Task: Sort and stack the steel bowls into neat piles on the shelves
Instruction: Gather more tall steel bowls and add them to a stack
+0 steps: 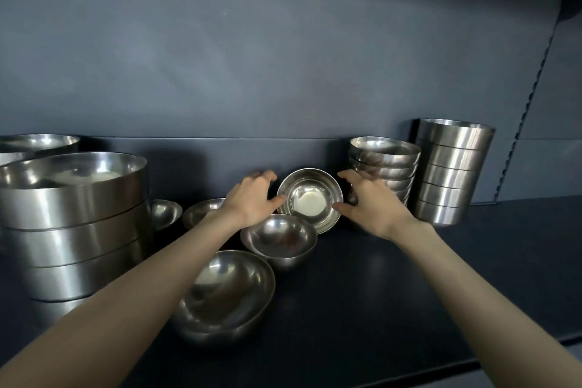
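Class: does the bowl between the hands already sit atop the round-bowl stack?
No, the tilted bowl is left of the stack, between left hand and right hand.

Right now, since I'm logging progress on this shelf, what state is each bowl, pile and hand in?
tilted bowl: tipped toward camera, between both hands
left hand: grips its rim
right hand: grips its rim
rounded pile: stacked upright
straight-sided pile: stacked upright
wide pile: stacked upright
loose bowl: upright, unstacked
front bowls: nested, tilted
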### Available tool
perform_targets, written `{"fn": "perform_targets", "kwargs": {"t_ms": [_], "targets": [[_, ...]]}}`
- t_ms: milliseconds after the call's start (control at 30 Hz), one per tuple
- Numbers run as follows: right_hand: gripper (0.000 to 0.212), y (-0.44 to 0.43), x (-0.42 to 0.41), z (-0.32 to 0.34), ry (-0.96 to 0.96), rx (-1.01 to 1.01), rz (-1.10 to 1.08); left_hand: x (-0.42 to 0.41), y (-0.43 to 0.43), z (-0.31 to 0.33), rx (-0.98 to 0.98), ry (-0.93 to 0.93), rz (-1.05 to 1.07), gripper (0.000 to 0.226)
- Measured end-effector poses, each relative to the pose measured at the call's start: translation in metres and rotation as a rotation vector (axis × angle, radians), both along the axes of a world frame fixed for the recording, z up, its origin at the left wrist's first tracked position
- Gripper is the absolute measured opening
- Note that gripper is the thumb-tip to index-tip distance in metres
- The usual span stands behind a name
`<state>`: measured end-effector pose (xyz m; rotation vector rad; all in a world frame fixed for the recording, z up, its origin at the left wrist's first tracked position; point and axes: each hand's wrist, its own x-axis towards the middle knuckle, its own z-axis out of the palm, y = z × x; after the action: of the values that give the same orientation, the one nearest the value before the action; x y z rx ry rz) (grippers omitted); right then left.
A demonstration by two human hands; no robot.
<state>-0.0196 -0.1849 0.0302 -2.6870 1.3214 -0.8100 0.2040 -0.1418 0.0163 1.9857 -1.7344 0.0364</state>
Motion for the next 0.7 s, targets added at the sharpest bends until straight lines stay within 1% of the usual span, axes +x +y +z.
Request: {"fn": "perform_targets", "kwargs": {"t_ms": [200, 300, 367, 500, 700], "targets": [[0.048, -0.007, 0.004, -0.021, -0.066, 0.026, -0.065, 0.002, -0.034, -0.006, -0.001, 0.18, -0.012, 0.058], [0.045, -0.011, 0.005, -0.028, -0.093, 0.048, -0.109, 0.0, -0.043, -0.011, 0.013, 0.201, -0.025, 0.056], [0.042, -0.013, 0.007, -0.032, -0.117, 0.059, -0.127, 0.001, -0.047, -0.013, 0.015, 0.206, -0.039, 0.051], [0.031, -0.016, 0.011, -0.038, -0.174, 0.094, -0.146, 0.004, -0.051, -0.017, -0.017, 0.284, -0.056, 0.031], [0.023, -0.025, 0.016, -0.048, -0.217, 0.126, -0.147, 0.007, -0.053, -0.021, -0.071, 0.386, -0.068, 0.02]]}}
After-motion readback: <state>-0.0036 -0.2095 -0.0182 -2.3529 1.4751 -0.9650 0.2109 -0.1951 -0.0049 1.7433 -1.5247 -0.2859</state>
